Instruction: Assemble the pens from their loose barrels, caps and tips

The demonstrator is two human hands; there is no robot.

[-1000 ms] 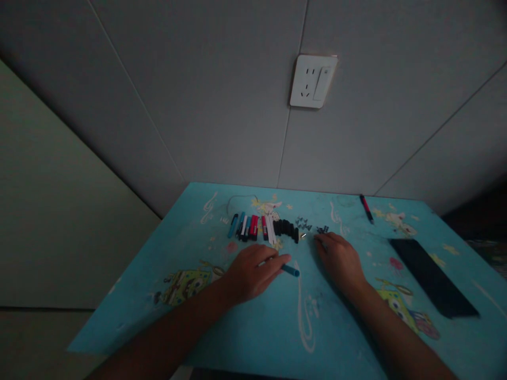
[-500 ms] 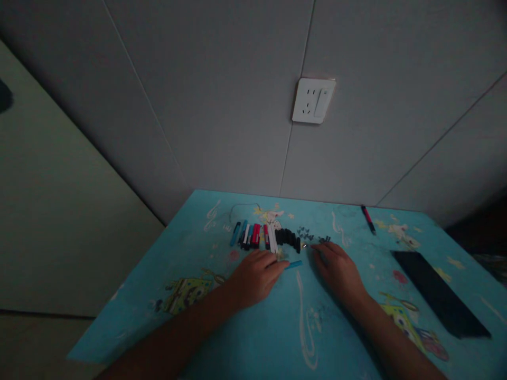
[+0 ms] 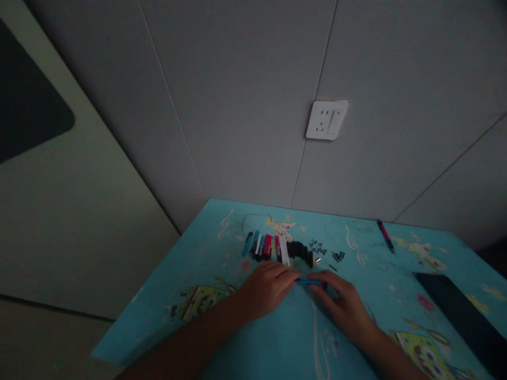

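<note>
A slim blue tube, like a pen barrel, lies level between my two hands just above or on the table. My left hand pinches its left end. At the right end, the thumb and fingers of my right hand close on the tube, with something dark at their tips too small to name. Beyond my left hand runs a row of blue, white and red pen barrels, then white sticks and several black pieces. A small shiny metal piece lies beside the black ones.
Small dark bits and a thin dark stick lie past my right hand. Farther right are a red-and-black pen and a long dark flat panel. A wall with a socket rises behind the patterned blue table.
My right hand has left the small dark bits and come to the blue tube's right end. My left hand still holds the tube. The whole view has shifted a little.
</note>
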